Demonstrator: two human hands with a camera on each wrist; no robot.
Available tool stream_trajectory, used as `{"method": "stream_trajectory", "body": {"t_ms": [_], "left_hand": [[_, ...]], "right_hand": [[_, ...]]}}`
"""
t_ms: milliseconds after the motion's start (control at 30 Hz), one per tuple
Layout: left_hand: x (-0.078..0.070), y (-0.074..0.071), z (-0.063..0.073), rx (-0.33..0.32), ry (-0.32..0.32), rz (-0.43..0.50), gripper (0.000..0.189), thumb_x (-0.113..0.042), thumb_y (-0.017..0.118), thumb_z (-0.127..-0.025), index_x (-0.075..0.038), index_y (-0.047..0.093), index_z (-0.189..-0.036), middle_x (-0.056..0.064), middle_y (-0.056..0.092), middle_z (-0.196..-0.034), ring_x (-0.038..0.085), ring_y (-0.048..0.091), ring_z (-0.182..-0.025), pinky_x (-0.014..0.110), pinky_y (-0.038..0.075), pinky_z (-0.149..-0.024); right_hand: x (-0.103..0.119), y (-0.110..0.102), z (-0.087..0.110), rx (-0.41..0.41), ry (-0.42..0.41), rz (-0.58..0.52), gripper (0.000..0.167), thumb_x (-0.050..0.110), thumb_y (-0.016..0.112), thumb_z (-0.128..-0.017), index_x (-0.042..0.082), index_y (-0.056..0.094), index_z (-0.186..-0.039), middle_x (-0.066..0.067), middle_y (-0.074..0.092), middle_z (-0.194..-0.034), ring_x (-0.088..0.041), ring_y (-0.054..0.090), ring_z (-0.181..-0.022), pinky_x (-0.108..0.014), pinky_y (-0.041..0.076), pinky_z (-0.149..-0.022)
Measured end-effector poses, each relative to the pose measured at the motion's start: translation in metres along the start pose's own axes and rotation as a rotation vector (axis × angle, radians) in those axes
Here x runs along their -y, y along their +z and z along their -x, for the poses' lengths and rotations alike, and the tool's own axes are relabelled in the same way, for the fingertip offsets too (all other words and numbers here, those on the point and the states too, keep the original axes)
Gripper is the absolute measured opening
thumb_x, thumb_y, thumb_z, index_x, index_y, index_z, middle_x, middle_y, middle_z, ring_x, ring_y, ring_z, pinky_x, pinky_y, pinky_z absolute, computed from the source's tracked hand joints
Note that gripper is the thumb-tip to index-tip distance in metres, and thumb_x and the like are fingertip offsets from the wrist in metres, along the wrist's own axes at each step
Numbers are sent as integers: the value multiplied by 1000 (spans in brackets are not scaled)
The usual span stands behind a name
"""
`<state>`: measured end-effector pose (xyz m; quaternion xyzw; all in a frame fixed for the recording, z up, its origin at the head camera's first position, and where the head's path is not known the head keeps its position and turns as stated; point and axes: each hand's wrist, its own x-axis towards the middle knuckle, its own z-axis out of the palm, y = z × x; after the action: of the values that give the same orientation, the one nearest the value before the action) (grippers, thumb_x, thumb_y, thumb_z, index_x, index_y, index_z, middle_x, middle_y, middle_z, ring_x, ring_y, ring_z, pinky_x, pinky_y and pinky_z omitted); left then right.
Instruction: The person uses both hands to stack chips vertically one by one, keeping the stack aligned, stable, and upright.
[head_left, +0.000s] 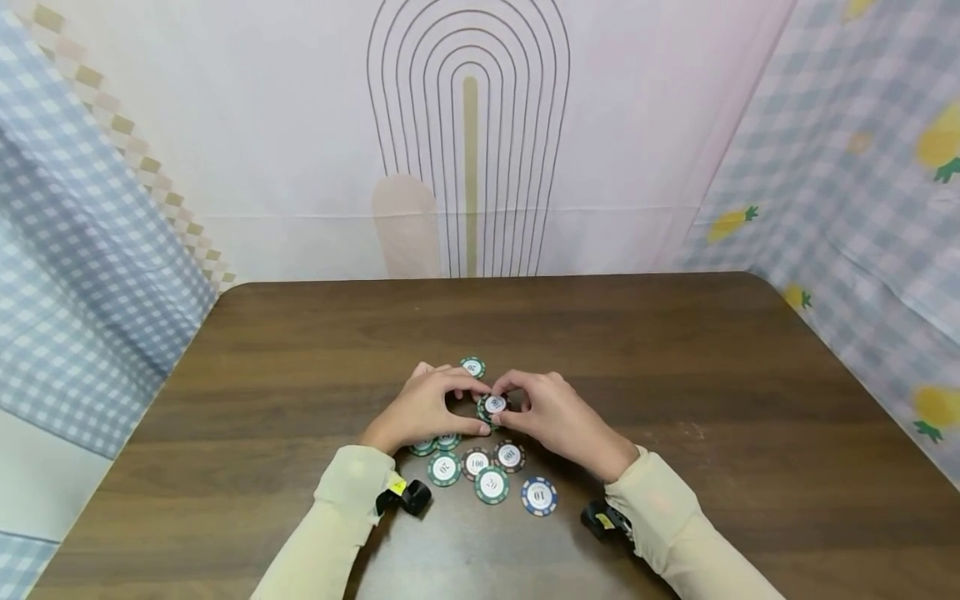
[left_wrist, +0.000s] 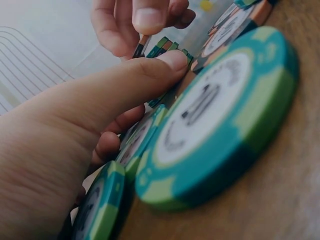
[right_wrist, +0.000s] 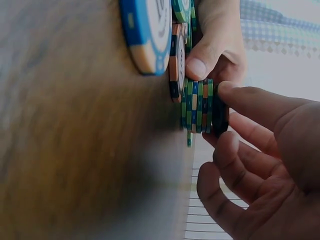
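In the head view a short stack of poker chips stands between the two hands. The right wrist view shows the stack [right_wrist: 196,107] from the side, its edges green, blue and brown-orange. Thumb and forefinger of my left hand [head_left: 427,407] curve around the stack, the thumb at its near edge. My right hand [head_left: 558,418] pinches a dark-edged poker chip [right_wrist: 220,114] between thumb and fingers, right at the top of the stack. From above, this chip [head_left: 495,404] has a white centre. The left hand partly covers some green chips [head_left: 447,441] near its wrist.
Loose chips lie on the brown wooden table [head_left: 300,350] nearer the body: green 20 chips [head_left: 444,468], dark 100 chips [head_left: 509,456] and a blue 10 chip [head_left: 539,497]. Another green chip [head_left: 472,367] lies behind the left fingers. A cloth backdrop [head_left: 285,167] rises behind the table.
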<state>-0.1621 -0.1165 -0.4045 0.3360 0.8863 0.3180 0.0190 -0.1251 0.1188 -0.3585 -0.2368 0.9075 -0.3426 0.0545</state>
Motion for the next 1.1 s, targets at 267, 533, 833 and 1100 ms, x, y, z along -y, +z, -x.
{"method": "stream_trajectory", "body": {"t_ms": [267,533,833,1100], "left_hand": [[0,0,2,15,-24,-16,48,-49,90,-82,-29,78,-124,-14,73,-123,7,59,-98,36,30,-86],[0,-1,0,11,-23,-7,47,-48,90,-82,-30,79,-123,-14,73,-122,7,60,-101,36,30,-85],[2,-1,-1,8,-16,-10,46,-48,90,-82,-30,79,-123,-15,73,-119,7,60,-99,36,30,-85],[0,-1,0,8,-44,59,50,-54,87,-83,-35,74,-127,-21,66,-102,4,55,-90,38,30,-86]], "right_hand": [[2,5,-1,2,25,62,29,21,84,-93,14,73,-119,3,75,-98,-9,58,-65,-29,47,-59],[0,7,-2,11,107,111,34,23,89,-88,11,73,-115,3,67,-97,-13,61,-85,-37,52,-79],[2,8,-4,34,154,68,36,26,88,-88,10,74,-117,3,68,-97,-11,61,-86,-37,53,-80],[-15,1,-2,126,167,-170,57,15,88,-87,4,66,-138,-9,59,-112,-18,56,-80,-31,50,-66]]}}
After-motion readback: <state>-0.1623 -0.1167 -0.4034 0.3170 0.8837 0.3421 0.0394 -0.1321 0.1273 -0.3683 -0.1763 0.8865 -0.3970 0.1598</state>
